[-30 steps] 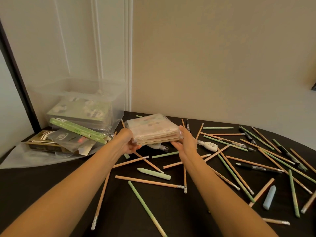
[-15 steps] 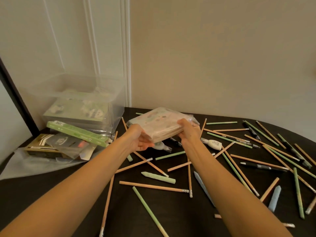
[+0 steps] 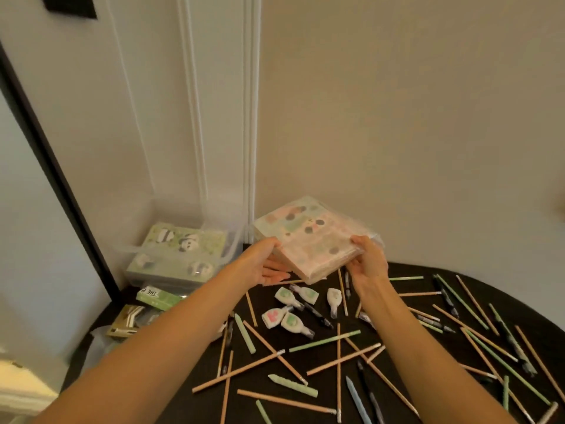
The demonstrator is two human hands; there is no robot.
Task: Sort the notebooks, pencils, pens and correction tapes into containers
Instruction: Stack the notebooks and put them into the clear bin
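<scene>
A plastic-wrapped pack of pale pink notebooks is held tilted in the air above the black table. My left hand grips its left edge and my right hand grips its right edge. To the left stands a clear plastic bin holding green panda notebooks. Several white correction tapes lie on the table under the pack. Wooden and green pencils and dark pens are scattered across the tabletop.
A green box and a gold-brown box on a clear plastic bag lie in front of the bin. A dark frame runs diagonally at the left. The wall corner stands right behind the bin and the pack.
Both hands have lifted the notebook pack higher and tilted it, uncovering the correction tapes beneath. The view has swung up and left, showing the panda notebooks inside the bin.
</scene>
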